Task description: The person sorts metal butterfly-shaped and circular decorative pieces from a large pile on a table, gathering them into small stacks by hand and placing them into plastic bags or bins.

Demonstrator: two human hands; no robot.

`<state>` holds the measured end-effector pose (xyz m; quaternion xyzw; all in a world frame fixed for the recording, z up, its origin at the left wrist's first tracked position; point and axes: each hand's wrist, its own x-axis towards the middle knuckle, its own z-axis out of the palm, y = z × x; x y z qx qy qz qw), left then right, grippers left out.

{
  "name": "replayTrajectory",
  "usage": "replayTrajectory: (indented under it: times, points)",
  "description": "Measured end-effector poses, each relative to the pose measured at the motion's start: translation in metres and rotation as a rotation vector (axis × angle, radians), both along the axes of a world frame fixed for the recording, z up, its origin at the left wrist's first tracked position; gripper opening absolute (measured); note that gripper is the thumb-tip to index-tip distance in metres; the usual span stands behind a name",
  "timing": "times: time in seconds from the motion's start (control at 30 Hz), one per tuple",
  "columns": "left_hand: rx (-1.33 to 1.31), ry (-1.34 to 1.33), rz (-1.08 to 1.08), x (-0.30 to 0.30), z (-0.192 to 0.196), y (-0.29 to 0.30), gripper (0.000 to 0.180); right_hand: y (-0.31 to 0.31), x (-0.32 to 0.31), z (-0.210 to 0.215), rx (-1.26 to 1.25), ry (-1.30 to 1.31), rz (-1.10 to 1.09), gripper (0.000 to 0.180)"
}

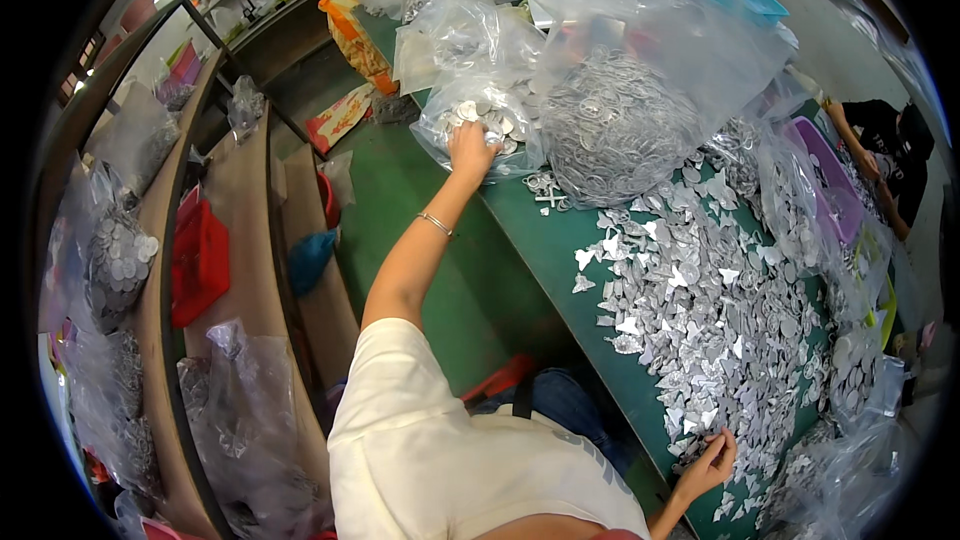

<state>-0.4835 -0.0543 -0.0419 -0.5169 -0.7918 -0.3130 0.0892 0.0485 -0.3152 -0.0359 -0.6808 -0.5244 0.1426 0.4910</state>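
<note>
My left hand reaches out to a clear plastic bag at the table's far left edge. Its fingers are curled down among the shiny flat metal pieces in the bag's mouth, and the fingertips are partly hidden. My right hand is low over the near edge of a wide spread of small silver metal pieces. Its fingers are bent together, and whatever they may hold is too small to make out. The spread covers much of the green table.
A large clear bag of silver rings stands beyond the spread. More bags and a purple basket line the right side, where another person works. At left, shelves hold bagged pieces and a red bin.
</note>
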Motion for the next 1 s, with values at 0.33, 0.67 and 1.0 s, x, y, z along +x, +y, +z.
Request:
replayTrajectory:
  times: [0.33,0.67,1.0]
  points:
    - [-0.07,0.014,-0.157,-0.002,-0.001,-0.016,0.03,0.004,-0.001,0.001,0.021,0.086,0.016,0.017]
    - [0.789,-0.524,-0.226,0.029,0.072,-0.023,0.018,0.001,-0.001,-0.004,0.047,0.139,-0.003,0.017]
    - [0.7,-1.256,-0.931,0.136,0.212,-0.044,0.02,-0.002,-0.006,-0.001,0.082,0.171,-0.025,0.016]
